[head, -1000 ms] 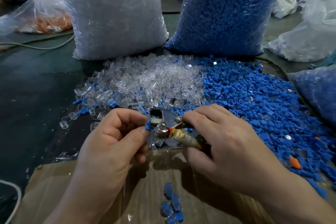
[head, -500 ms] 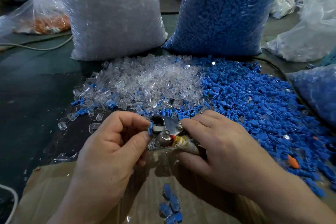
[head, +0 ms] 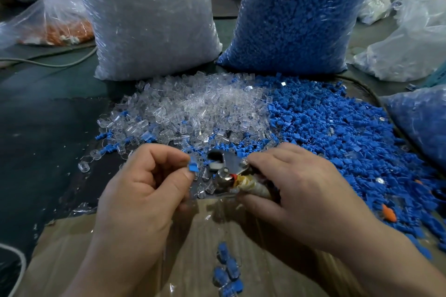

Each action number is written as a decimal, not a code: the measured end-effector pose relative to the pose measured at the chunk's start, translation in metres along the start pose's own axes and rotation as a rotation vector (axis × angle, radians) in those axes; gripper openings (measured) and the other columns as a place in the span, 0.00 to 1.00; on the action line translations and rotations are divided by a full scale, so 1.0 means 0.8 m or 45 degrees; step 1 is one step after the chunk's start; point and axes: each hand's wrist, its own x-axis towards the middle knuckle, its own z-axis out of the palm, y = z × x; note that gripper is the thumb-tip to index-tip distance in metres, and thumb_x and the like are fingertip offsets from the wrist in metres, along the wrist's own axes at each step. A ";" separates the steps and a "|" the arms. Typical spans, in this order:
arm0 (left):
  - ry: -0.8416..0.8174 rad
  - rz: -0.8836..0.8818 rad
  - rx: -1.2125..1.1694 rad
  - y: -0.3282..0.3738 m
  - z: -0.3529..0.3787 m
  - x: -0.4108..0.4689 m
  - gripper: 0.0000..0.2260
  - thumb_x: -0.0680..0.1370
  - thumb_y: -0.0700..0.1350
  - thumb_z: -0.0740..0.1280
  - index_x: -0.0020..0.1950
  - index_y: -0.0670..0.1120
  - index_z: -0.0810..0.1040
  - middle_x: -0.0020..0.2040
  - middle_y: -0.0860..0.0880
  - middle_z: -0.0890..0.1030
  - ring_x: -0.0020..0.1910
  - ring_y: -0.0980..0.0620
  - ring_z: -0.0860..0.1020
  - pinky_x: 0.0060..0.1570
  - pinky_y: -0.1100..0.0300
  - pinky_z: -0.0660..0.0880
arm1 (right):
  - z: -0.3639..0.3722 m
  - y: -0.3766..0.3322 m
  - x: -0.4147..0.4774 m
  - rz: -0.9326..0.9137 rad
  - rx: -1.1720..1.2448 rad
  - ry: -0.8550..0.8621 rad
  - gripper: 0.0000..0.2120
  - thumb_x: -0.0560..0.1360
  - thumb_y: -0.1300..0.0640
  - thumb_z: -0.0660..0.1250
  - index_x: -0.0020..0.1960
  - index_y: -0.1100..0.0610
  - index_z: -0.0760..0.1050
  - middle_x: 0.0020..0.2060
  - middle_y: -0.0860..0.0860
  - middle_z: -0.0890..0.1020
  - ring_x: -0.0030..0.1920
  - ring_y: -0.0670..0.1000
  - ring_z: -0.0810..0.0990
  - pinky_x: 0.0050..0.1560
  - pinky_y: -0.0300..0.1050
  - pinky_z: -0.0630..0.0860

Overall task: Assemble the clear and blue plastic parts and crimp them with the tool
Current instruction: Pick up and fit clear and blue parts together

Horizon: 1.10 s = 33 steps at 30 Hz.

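My left hand (head: pixel 144 183) pinches a small blue-and-clear part (head: pixel 193 168) between thumb and forefinger, just left of the tool's jaw. My right hand (head: pixel 301 190) grips the metal crimping tool (head: pixel 226 166) by its tape-wrapped handle (head: pixel 253 184); the jaw points left toward the part, with a small gap between them. A pile of clear parts (head: pixel 193 111) lies behind the hands, and a pile of blue parts (head: pixel 337 132) spreads to the right. Several assembled pieces (head: pixel 228 270) lie on the plastic-covered cardboard (head: pixel 72 243) below my hands.
A big bag of clear parts (head: pixel 149 17) and a big bag of blue parts (head: pixel 296 12) stand at the back. A bag with orange pieces (head: pixel 60 29) lies far left, white bags (head: pixel 410 43) far right, another blue bag (head: pixel 424 123) at the right edge. A cable (head: pixel 48 61) crosses the dark table.
My left hand has drawn the blue-and-clear part slightly left, away from the tool's jaw. The right hand keeps its grip on the tool and has hardly moved.
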 end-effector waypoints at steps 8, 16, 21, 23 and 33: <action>-0.264 -0.219 0.208 0.012 0.019 -0.012 0.15 0.75 0.42 0.72 0.44 0.65 0.78 0.31 0.52 0.83 0.24 0.61 0.77 0.27 0.71 0.72 | 0.008 0.013 0.018 0.186 -0.260 -0.126 0.26 0.71 0.32 0.59 0.63 0.45 0.70 0.56 0.45 0.76 0.57 0.51 0.68 0.59 0.50 0.66; -0.195 -0.020 0.304 0.005 0.023 -0.019 0.13 0.75 0.44 0.72 0.47 0.65 0.79 0.34 0.57 0.84 0.31 0.58 0.81 0.34 0.62 0.78 | 0.016 -0.033 0.001 -0.189 -0.040 0.235 0.10 0.78 0.47 0.59 0.43 0.50 0.74 0.37 0.47 0.76 0.39 0.52 0.73 0.44 0.48 0.65; -0.181 -0.010 0.058 0.023 0.021 -0.021 0.03 0.77 0.53 0.70 0.46 0.61 0.82 0.34 0.54 0.84 0.29 0.59 0.81 0.29 0.71 0.75 | 0.013 -0.029 0.000 -0.186 0.072 0.270 0.10 0.79 0.51 0.57 0.41 0.52 0.73 0.36 0.48 0.76 0.38 0.51 0.73 0.42 0.46 0.67; -0.224 -0.200 -0.113 0.027 0.019 -0.017 0.08 0.70 0.57 0.67 0.44 0.59 0.83 0.31 0.48 0.83 0.26 0.52 0.80 0.25 0.64 0.77 | 0.013 -0.030 0.000 -0.225 0.111 0.260 0.11 0.79 0.52 0.57 0.41 0.54 0.73 0.36 0.48 0.75 0.38 0.51 0.72 0.42 0.45 0.67; -0.553 -0.067 -0.277 0.013 0.003 -0.011 0.21 0.63 0.71 0.74 0.44 0.57 0.83 0.29 0.51 0.80 0.26 0.58 0.77 0.25 0.66 0.72 | 0.006 -0.047 -0.004 0.193 0.873 -0.031 0.10 0.72 0.47 0.58 0.36 0.50 0.72 0.28 0.44 0.74 0.31 0.45 0.71 0.31 0.48 0.69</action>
